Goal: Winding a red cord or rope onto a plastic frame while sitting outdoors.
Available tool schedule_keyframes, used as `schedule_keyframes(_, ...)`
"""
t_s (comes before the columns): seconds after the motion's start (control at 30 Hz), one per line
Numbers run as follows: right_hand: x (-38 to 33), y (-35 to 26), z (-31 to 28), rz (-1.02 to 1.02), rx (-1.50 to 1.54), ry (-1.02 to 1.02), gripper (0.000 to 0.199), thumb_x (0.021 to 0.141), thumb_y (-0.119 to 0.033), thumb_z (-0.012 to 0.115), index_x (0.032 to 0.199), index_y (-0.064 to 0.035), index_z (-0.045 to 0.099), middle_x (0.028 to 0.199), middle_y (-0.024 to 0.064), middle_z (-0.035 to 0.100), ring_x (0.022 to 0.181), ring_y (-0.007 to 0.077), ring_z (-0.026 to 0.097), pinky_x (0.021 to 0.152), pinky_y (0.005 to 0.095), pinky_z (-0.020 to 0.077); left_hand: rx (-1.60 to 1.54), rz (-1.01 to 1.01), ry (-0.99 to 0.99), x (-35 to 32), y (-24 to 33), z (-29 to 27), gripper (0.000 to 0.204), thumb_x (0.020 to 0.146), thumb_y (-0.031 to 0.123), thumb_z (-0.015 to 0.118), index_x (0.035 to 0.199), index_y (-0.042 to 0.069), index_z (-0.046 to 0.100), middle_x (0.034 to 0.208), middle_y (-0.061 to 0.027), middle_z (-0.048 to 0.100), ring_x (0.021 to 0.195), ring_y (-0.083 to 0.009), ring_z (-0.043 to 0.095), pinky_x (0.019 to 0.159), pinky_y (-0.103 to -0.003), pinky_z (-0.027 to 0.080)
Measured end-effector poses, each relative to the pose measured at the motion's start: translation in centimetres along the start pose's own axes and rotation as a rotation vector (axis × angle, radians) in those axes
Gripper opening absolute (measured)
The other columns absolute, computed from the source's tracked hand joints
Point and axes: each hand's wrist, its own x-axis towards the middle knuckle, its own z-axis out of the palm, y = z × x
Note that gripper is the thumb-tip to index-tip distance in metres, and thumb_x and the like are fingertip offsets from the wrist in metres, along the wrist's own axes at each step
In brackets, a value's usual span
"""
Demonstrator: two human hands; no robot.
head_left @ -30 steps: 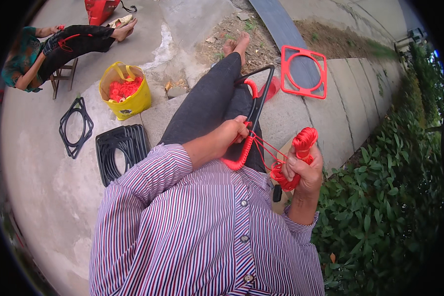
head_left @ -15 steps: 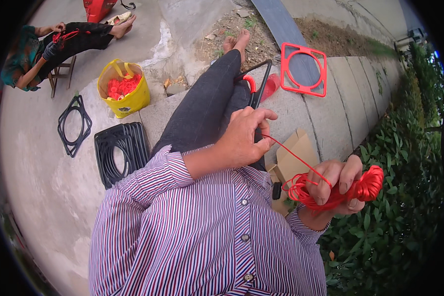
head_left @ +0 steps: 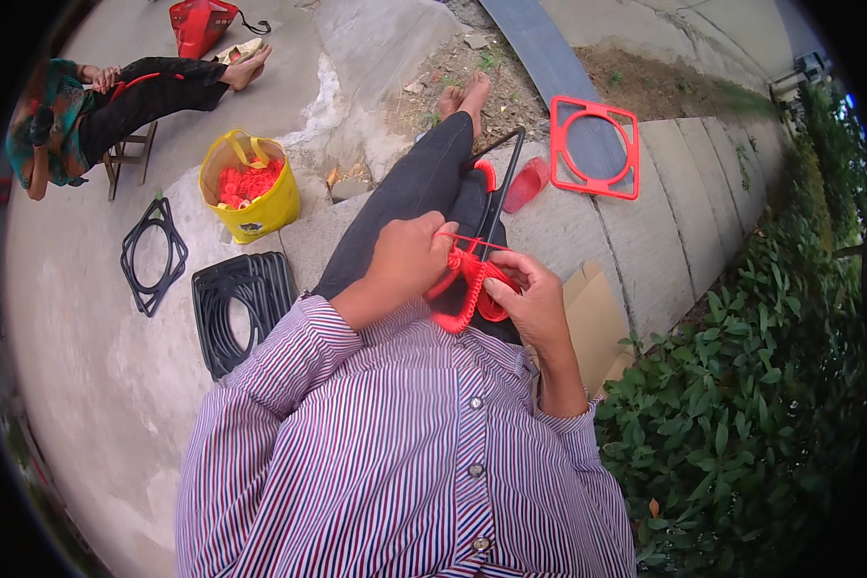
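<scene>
I sit on a concrete ledge with a black frame [head_left: 499,188] across my lap, part of its rim wrapped in red cord [head_left: 464,289]. My left hand [head_left: 407,258] grips the wrapped rim of the frame. My right hand [head_left: 528,299] is closed around a bundle of the same red cord [head_left: 492,306], close beside the left hand. A short taut strand runs between the two hands. My legs in dark trousers stretch ahead, feet bare.
A red frame [head_left: 595,146] and a red slipper [head_left: 526,185] lie on the ledge ahead. Stacked black frames [head_left: 243,306], a single black frame [head_left: 152,254] and a yellow bag of red cord [head_left: 249,187] sit left. Another person [head_left: 96,104] sits far left. A hedge [head_left: 742,385] borders the right.
My right hand has swung back in from the far right with the cord bundle and now sits against the frame beside my left hand. The strand between them has shortened.
</scene>
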Motion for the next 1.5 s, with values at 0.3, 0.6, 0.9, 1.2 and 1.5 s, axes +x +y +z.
schedule_keyframes(0.3, -3.3, -6.2, -2.3, -0.385, 0.230, 0.169, 0.035, 0.079, -0.010, 0.067, 0.110, 0.0016, 0.056, 0.131, 0.0222, 0.048, 0.119, 0.0287, 0.050, 0.097, 0.0404, 0.0406, -1.001, -0.171, -0.347, 0.6, 6.6, -1.3, 0.023, 0.094, 0.021, 0.055, 0.079, 0.004, 0.059, 0.066, 0.0048, 0.050, 0.054, -0.0027, 0.041, 0.046, -0.022, 0.033)
schedule_keyframes(0.6, -8.1, -2.3, -19.5, -0.554, 1.079, 0.467, 0.025, 0.096, -0.027, 0.050, 0.086, -0.0040, 0.056, 0.062, 0.0009, 0.042, 0.049, 0.0101, 0.037, 0.046, 0.0258, 0.0297, -0.814, -0.290, -0.364, 1.0, 0.5, 2.1, 0.015, 0.084, 0.014, 0.062, 0.076, 0.001, 0.061, 0.077, -0.0040, 0.059, 0.072, -0.0147, 0.053, 0.070, -0.028, 0.043)
schedule_keyframes(0.9, -1.0, 2.0, 0.6, 0.200, 0.620, 0.132, 0.024, 0.093, -0.023, 0.060, 0.107, -0.0028, 0.060, 0.065, -0.0032, 0.050, 0.052, 0.0054, 0.045, 0.047, 0.0210, 0.0337, -0.466, -0.205, -0.248, 0.9, 0.5, 3.2, 0.020, 0.081, 0.011, 0.062, 0.099, 0.002, 0.059, 0.113, -0.0080, 0.047, 0.090, -0.0141, 0.052, 0.085, -0.028, 0.042)
schedule_keyframes(1.2, -5.9, -2.3, -4.3, -0.046, 0.345, 0.261, 0.010, 0.083, -0.009, 0.065, 0.080, -0.0017, 0.059, 0.065, 0.0025, 0.056, 0.050, 0.0090, 0.048, 0.048, 0.0248, 0.0384, -1.084, -0.613, -0.480, 2.0, -1.5, 5.7, 0.011, 0.073, 0.012, 0.057, 0.083, 0.007, 0.056, 0.071, -0.0025, 0.055, 0.067, -0.0130, 0.051, 0.060, -0.025, 0.039)
schedule_keyframes(1.5, -4.6, 1.4, -6.8, 0.052, 0.595, 0.395, 0.029, 0.095, -0.021, 0.051, 0.106, 0.0054, 0.054, 0.056, 0.0030, 0.047, 0.040, 0.0087, 0.040, 0.037, 0.0231, 0.0312, -0.700, -0.313, -0.024, 0.3, -1.1, 4.6, 0.024, 0.075, 0.006, 0.060, 0.098, -0.001, 0.059, 0.093, -0.0089, 0.054, 0.092, -0.0186, 0.053, 0.084, -0.027, 0.042)
